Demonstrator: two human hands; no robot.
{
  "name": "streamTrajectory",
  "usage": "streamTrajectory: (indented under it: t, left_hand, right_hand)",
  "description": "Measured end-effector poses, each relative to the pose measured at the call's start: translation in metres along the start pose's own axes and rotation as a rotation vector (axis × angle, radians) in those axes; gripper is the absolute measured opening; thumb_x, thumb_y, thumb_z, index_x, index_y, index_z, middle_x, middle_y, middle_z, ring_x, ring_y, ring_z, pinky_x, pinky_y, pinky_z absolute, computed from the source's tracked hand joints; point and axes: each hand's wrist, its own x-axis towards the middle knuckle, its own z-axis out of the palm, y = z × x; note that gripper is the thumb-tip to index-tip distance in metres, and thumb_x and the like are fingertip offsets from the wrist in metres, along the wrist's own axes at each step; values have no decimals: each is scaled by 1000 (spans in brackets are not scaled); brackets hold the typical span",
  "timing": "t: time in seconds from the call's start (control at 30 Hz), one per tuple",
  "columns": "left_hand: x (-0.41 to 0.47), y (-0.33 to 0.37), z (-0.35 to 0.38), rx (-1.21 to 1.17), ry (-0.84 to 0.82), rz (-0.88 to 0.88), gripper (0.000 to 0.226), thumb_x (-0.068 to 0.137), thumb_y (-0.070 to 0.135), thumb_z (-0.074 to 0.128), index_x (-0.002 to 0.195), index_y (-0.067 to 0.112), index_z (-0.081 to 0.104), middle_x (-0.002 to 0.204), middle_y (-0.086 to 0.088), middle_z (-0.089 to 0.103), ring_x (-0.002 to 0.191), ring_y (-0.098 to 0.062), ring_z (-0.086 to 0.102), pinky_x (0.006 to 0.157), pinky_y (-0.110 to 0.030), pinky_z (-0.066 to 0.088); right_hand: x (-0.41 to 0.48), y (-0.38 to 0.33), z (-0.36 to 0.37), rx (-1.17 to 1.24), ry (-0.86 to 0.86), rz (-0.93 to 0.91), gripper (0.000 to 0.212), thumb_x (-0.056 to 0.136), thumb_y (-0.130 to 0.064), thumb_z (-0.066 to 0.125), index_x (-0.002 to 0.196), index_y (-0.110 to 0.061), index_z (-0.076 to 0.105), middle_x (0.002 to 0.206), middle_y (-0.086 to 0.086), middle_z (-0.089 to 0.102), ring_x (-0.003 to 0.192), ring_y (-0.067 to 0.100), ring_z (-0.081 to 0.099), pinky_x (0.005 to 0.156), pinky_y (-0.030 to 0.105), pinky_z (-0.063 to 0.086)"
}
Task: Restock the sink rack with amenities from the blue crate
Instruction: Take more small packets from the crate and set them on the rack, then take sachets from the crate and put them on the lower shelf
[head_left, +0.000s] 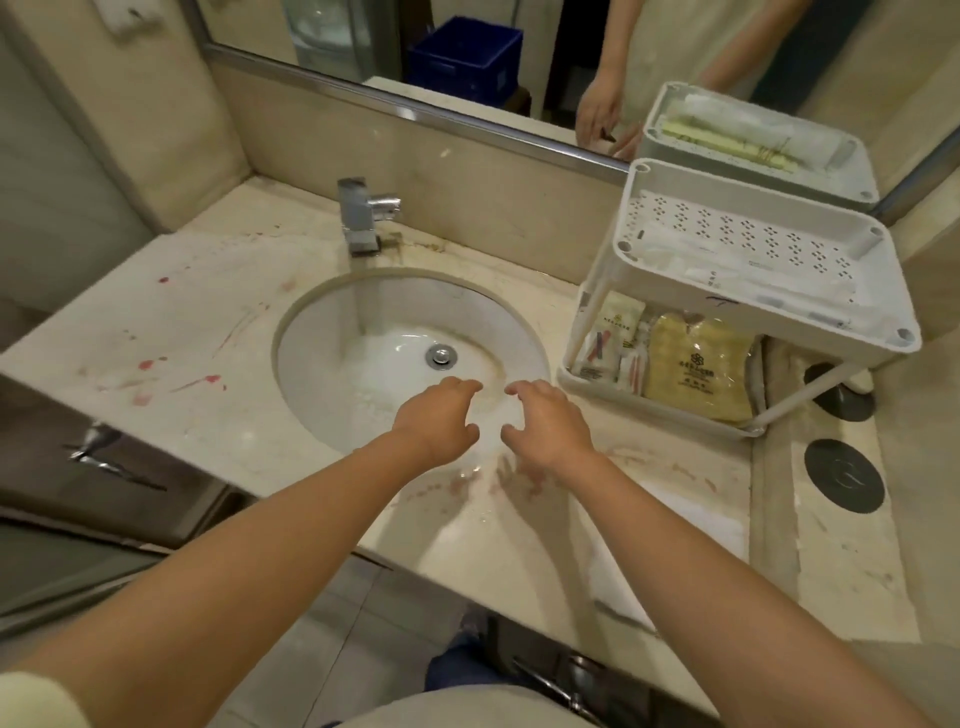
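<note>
A white two-tier rack (649, 179) stands on the counter right of the sink. Its perforated top shelf holds a few white wrapped items along the near edge. The lower shelf holds several sachets (615, 343) and a yellow packet (696, 371). My left hand (439, 423) and my right hand (548, 423) hover side by side over the front rim of the basin (332, 332), fingers curled apart, holding nothing. The blue crate (465, 57) appears only as a reflection in the mirror.
A chrome tap (361, 215) rises behind the basin. The marble counter (171, 332) has red stains. A white cloth (675, 551) lies on the counter at the front right. Two dark round discs (844, 475) sit on the ledge to the right.
</note>
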Motion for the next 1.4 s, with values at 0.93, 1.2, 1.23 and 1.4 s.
streamTrajectory:
  t: [0.93,1.2,1.23,1.4]
  left_hand:
    - [-417,-298,-3,-154,386,-746,61,86,29,63,142,22,40,137,-2,46,125,-23,48,98,-39,46]
    - [-509,-324,17,-196,507,-952,67,87,28,67,146,22,35,141,1,44,130,-19,43,100,-35,46]
    - [-517,-327,18,-198,518,-977,67,87,28,67,146,22,35,141,0,43,130,-19,43,99,-35,46]
    - [-551,-346,29,-246,557,-1110,65,86,27,68,144,22,37,139,-1,45,128,-21,44,101,-38,45]
  right_hand:
    - [-153,-416,159,-330,-226,-860,66,82,-31,63,144,-23,39,142,4,43,131,27,42,102,38,40]
    - [-200,-494,199,-354,-325,-1074,68,85,-30,62,146,-23,34,145,2,40,132,24,40,103,37,39]
    - [-203,-503,204,-358,-330,-1104,68,85,-31,62,146,-23,34,145,2,40,132,24,39,104,37,39]
    - [-218,-550,233,-400,-387,-1233,66,84,-32,63,144,-23,38,142,3,43,130,24,41,105,38,41]
